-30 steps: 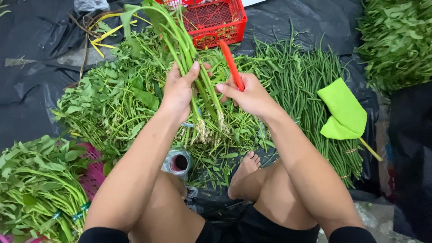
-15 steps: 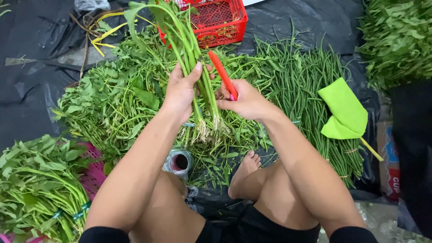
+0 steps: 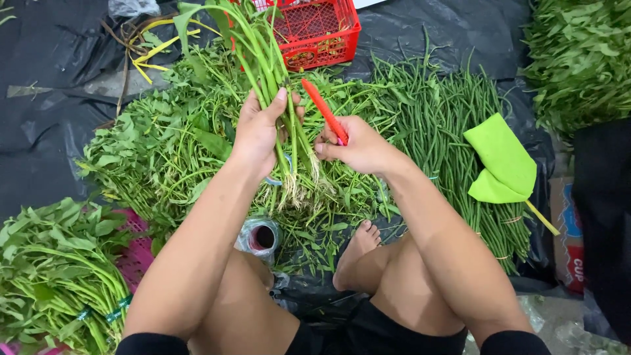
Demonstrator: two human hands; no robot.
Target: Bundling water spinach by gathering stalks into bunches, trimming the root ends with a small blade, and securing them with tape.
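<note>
Black plastic sheeting (image 3: 59,151) covers the floor under heaped greens. From the head view, the left hand (image 3: 259,128) clenches a bunch of stalks (image 3: 279,98) upright, roots hanging, so the right hand (image 3: 358,148), gripping a red strip (image 3: 323,110), can reach them.

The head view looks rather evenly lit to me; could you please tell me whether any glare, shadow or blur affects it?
Head view: soft, even light with only faint shadows; mild sheen on the black plastic sheet; the left hand gripping the green stalks and the right hand holding the red tool look sharp; frame edges bend slightly from the wide lens.
</note>
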